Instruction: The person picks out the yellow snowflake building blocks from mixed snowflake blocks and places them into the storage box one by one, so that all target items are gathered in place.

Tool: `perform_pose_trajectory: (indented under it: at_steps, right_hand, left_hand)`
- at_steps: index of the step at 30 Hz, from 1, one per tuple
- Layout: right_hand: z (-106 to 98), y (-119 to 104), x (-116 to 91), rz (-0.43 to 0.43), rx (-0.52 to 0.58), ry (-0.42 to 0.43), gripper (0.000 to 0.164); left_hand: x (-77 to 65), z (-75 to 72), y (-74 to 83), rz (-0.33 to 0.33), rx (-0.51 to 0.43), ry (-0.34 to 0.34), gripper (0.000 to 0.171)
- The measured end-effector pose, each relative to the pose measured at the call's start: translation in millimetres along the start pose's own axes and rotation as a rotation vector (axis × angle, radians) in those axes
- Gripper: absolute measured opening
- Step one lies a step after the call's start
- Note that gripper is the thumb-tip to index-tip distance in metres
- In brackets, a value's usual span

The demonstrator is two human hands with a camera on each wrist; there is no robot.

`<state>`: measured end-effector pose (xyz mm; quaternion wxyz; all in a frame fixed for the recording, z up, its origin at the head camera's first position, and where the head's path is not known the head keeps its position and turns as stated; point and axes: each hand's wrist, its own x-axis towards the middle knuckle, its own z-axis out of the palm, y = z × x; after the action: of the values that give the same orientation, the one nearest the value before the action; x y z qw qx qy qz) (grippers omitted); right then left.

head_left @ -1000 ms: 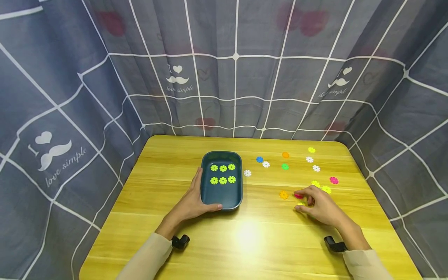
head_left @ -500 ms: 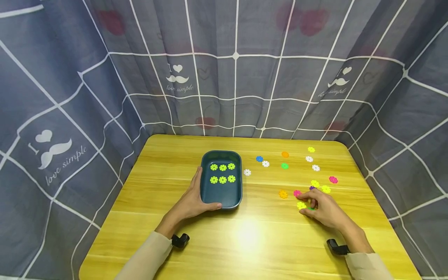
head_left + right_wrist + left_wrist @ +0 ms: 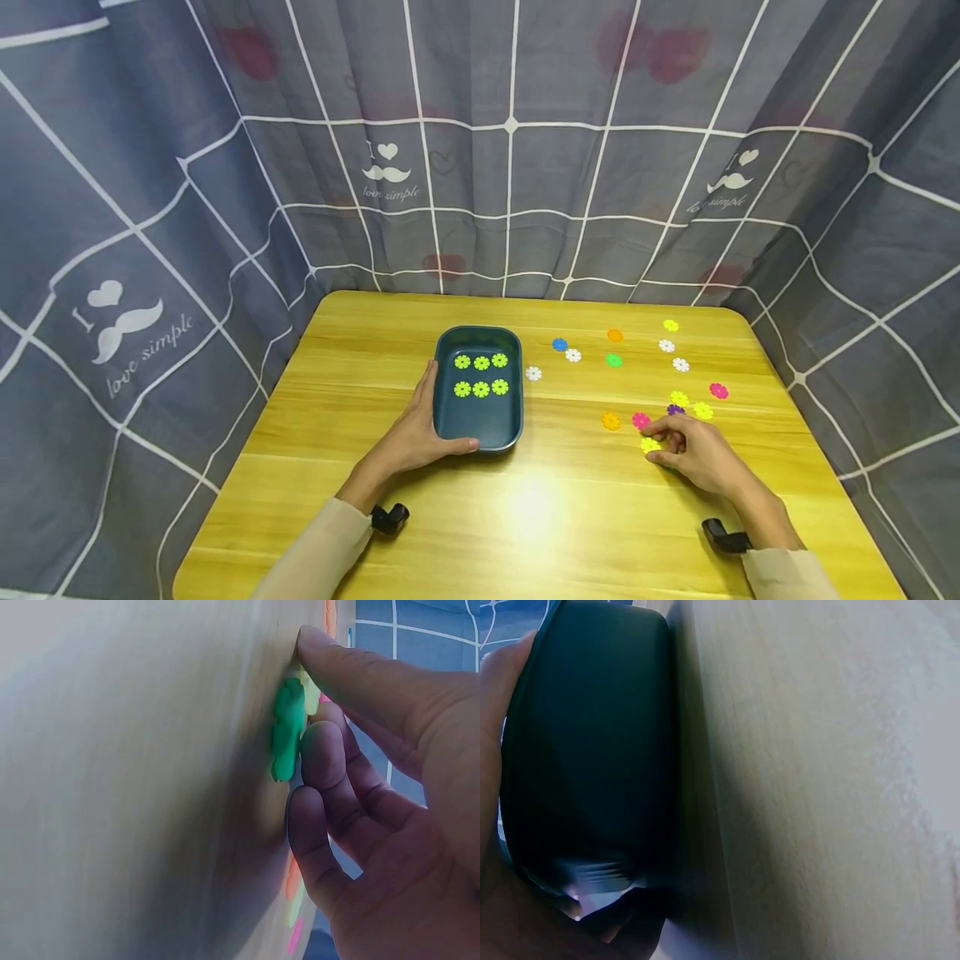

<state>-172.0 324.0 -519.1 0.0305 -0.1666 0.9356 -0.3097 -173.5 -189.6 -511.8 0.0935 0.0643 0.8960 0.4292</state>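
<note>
A dark blue-green rectangular tray (image 3: 480, 429) holds two rows of yellow-green flower-shaped discs (image 3: 481, 389). My left hand (image 3: 420, 433) grips it at the near left corner, the thumb along the near rim and the fingers along the left side. The left wrist view shows the tray's outer wall (image 3: 592, 750) close up. My right hand (image 3: 693, 446) has thumb and forefinger at opposite edges of a yellow flower disc (image 3: 650, 446) on the table. Beneath its curled fingers lies a green flower disc (image 3: 287, 731), mostly hidden in the head view. A pink disc (image 3: 641, 421) lies just beyond the fingertips.
Loose flower discs are scattered over the right side of the wooden table (image 3: 360, 350), among them orange (image 3: 611, 422), purple (image 3: 676, 410), blue (image 3: 560, 345) and white (image 3: 533, 373) ones. A grey-blue checked curtain (image 3: 465, 167) surrounds the table's back and sides.
My right hand has shifted slightly right and nearer, off the pink disc, and its thumb and forefinger have come together about the yellow disc. The left hand and tray stay in place.
</note>
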Motion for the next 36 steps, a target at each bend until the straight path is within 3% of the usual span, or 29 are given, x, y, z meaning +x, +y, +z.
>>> perform_pose_trajectory:
  at_steps: [18,36]
  right_hand:
    - [-0.2,-0.1,0.5,-0.007,-0.025,-0.009,0.031]
    - [1.3,-1.4,7.2,-0.053,-0.078,0.038,0.028]
  left_hand:
    - [-1.1,0.2,-0.7,0.000,-0.005,-0.003,0.159]
    - [-0.7,0.9,-1.3,-0.004,0.011,0.001,0.160]
